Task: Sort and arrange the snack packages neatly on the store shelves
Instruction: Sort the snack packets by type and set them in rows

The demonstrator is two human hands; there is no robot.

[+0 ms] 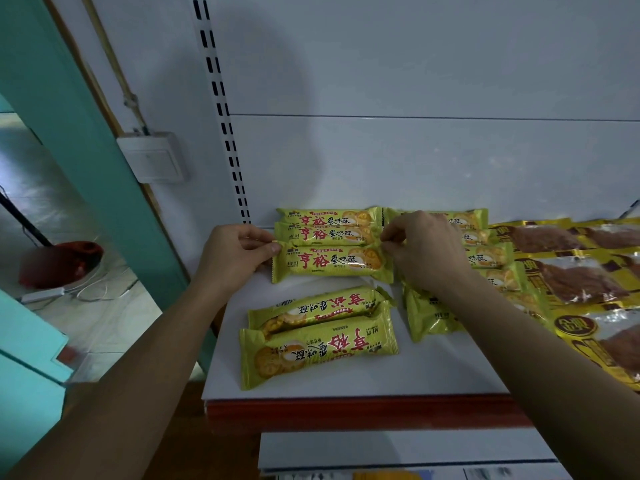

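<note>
A green biscuit packet [330, 263] lies flat on the white shelf [433, 368], front of a row of three at the back left. My left hand [239, 252] pinches its left sealed end, and my right hand [420, 251] pinches its right end. Two more green packets [318, 336] lie upside down and askew nearer the shelf's front edge. Another column of green packets [491, 258] runs under and behind my right forearm, partly hidden.
Gold packets of brown dried snack [575, 275] fill the shelf's right side. A slotted upright [221, 109] marks the shelf's left end, with a wall switch [152, 157] beside it. A red price strip [363, 408] edges the shelf; a lower shelf [398, 448] sits below.
</note>
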